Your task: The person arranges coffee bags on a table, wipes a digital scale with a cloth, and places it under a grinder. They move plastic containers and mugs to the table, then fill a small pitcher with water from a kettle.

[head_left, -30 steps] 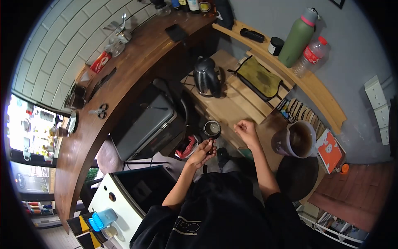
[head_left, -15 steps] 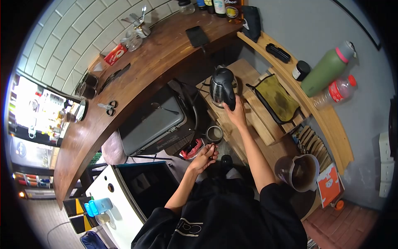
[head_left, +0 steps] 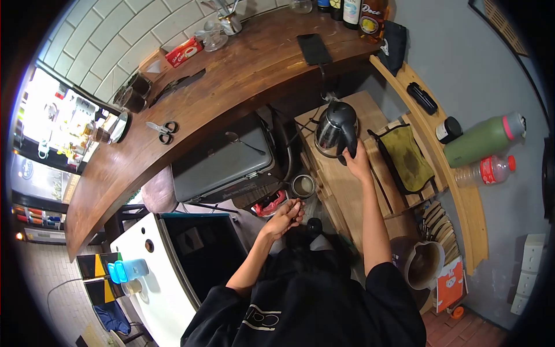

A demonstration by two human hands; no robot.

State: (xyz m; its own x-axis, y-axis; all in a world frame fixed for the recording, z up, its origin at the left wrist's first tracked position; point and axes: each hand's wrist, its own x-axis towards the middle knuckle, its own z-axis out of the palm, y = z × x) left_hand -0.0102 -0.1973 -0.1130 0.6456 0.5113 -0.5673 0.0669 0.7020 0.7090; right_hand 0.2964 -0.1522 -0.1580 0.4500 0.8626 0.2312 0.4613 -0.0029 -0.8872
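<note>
My right hand [head_left: 357, 162] is wrapped round the black handle of a glass electric kettle [head_left: 330, 132] with a black lid. The kettle is over the wooden bench [head_left: 341, 184], near its far end. Lower and to the left, my left hand [head_left: 287, 218] has its fingers curled closed at the near side of a round mug [head_left: 303, 185], holding it where a handle would be. The mug's mouth faces up and its inside looks pale. Beneath the mug, a red plastic bag [head_left: 270, 203] shows past my left fingers.
A curved wooden counter [head_left: 202, 95] carries scissors [head_left: 165, 130] and a black knife [head_left: 176, 87]. Below it stands a dark grey case [head_left: 222, 156] with a spoon [head_left: 244, 142] on top. Right of the bench are a green pouch [head_left: 403, 156], a green bottle [head_left: 484, 141] and a brown pitcher [head_left: 425, 263].
The view has shifted, so the counter and bench appear further right. My right hand stays round the kettle's handle, and my left hand stays closed beside the mug.
</note>
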